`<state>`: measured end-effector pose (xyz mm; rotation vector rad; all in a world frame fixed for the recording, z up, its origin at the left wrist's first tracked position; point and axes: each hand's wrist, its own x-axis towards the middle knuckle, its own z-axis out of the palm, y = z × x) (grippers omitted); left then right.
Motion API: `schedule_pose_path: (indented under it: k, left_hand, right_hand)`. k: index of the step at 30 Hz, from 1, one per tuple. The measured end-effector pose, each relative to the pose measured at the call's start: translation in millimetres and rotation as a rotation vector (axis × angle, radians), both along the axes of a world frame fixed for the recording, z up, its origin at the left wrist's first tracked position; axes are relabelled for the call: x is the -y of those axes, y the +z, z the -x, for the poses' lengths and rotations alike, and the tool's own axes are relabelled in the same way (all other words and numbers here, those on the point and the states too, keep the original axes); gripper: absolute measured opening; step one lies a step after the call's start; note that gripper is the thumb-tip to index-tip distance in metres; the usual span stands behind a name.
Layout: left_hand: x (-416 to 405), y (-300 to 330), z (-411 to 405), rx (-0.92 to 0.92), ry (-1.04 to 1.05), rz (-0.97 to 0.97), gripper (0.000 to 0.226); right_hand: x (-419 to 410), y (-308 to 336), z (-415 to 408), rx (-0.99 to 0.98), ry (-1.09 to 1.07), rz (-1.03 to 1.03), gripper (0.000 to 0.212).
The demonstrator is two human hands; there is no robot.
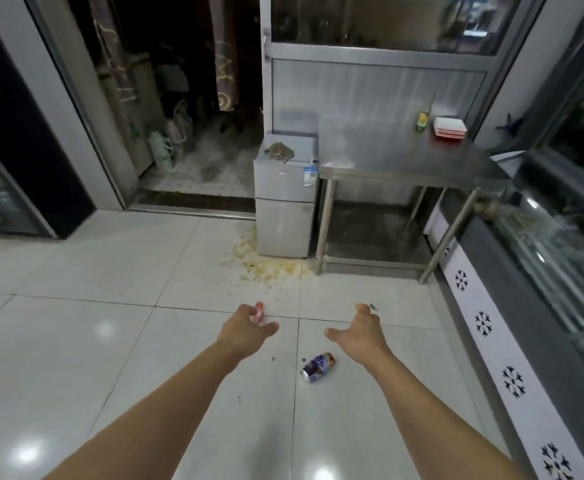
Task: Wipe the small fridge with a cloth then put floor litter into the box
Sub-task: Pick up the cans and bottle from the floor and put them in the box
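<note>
So we've barely begun: cloth (279,151) sits atop the small fridge (285,199) at frame center; left hand (245,329) & right hand (361,329) spread, holding nothing. Crushed can (318,367) lower center, pink wrapper (258,312) unpicked; no box in view.

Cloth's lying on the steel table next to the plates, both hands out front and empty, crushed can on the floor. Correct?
Not quite. In the head view the cloth lies on top of the small fridge, not on the steel table by the plates. The rest holds: left hand and right hand reach forward empty, and the crushed can is on the floor.
</note>
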<state>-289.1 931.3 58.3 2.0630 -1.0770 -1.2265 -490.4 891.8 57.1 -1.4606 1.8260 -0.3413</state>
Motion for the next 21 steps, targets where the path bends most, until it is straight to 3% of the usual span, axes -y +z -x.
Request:
schedule_pose_path:
  k: [11, 21]
  left_hand:
    - [159, -55, -17, -0.091, -0.123, -0.106, 0.055]
    - [304, -139, 11, 0.074, -0.350, -0.195, 0.053]
  right_hand:
    - [125, -60, -20, 0.026, -0.174, -0.106, 0.086]
    - [255, -157, -21, 0.102, -0.307, -0.225, 0.080]
